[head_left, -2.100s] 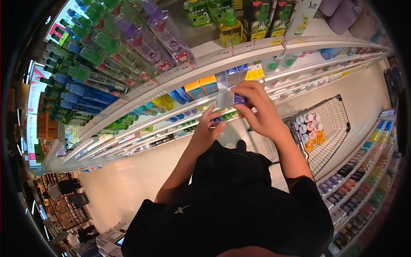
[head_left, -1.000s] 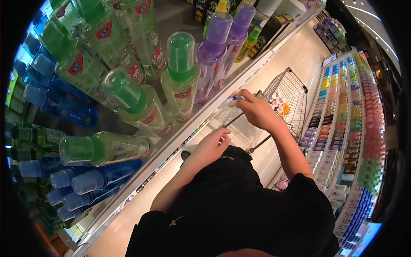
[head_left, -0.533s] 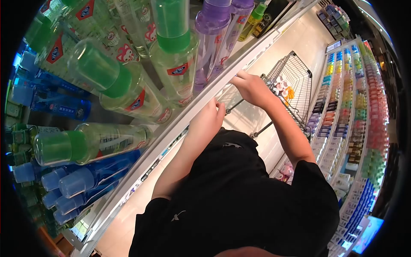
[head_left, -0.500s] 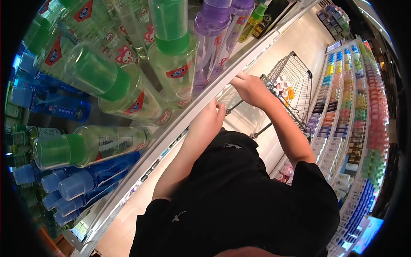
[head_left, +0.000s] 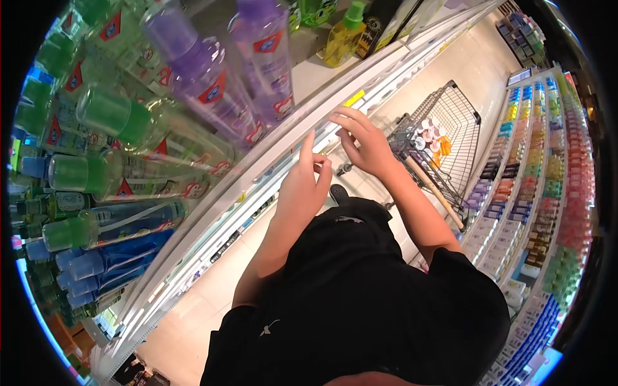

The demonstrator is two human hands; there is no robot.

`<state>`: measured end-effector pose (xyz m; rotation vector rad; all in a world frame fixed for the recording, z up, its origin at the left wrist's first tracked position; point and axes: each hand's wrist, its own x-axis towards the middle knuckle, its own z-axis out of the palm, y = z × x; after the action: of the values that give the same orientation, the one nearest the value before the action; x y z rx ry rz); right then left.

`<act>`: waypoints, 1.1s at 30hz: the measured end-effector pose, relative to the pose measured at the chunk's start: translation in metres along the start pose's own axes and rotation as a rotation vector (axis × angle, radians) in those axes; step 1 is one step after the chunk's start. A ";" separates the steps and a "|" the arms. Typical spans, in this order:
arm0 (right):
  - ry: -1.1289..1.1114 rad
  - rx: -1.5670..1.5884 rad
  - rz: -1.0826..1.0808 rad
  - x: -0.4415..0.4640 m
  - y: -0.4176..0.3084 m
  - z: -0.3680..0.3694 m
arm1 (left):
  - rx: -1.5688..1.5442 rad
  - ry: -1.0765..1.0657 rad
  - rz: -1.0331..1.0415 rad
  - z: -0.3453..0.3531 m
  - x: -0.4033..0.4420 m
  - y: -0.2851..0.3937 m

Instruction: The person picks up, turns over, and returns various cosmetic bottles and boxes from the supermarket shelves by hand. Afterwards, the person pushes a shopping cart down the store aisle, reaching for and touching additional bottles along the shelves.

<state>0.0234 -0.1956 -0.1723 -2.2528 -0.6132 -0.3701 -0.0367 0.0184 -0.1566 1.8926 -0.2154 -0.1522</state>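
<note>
My left hand [head_left: 308, 182] is beside the white shelf edge [head_left: 261, 168], its index finger stretched along it and the other fingers bent, holding nothing. Farther along the same edge, my right hand [head_left: 365, 147] has its fingers loosely curved and its thumb apart, with nothing in its grasp. Its fingertips are close to the edge; I cannot tell whether they touch. Above on the shelf stand clear spray bottles with purple caps, one purple bottle [head_left: 212, 90] and another purple bottle [head_left: 265, 58] nearest the hands. A green-capped bottle [head_left: 148, 122] is beside them.
Blue bottles [head_left: 122, 260] crowd the near end of the shelf. A small yellow bottle with a green pump [head_left: 344, 38] stands farther along. Beyond my right arm is a wire shopping cart [head_left: 460, 128] with white and orange items inside. Stocked shelves [head_left: 515, 193] line the right side.
My view has shifted along the shelf, bringing the purple bottles nearer the middle. The left index finger has stretched out from a more closed hand. The right hand's fingers show more clearly now.
</note>
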 end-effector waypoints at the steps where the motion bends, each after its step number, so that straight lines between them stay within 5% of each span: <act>1: 0.015 0.058 0.030 -0.005 0.009 -0.005 | -0.021 -0.004 -0.030 0.007 0.002 0.005; 9: 0.021 0.050 0.193 -0.005 0.110 -0.043 | -0.066 -0.023 -0.010 0.081 0.013 0.023; 14: 0.003 0.076 0.015 0.008 0.140 -0.041 | 0.004 0.001 -0.106 0.128 0.025 0.043; 23: 0.000 0.422 0.467 -0.022 0.184 -0.021 | -0.033 0.170 -0.157 0.188 0.008 0.042; 33: 0.086 0.618 0.533 -0.012 0.183 0.001 | -0.085 0.260 -0.313 0.221 -0.015 0.060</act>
<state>0.1109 -0.3080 -0.2873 -1.6990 -0.0433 0.0016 -0.1021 -0.2015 -0.1720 1.8300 0.2617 -0.1221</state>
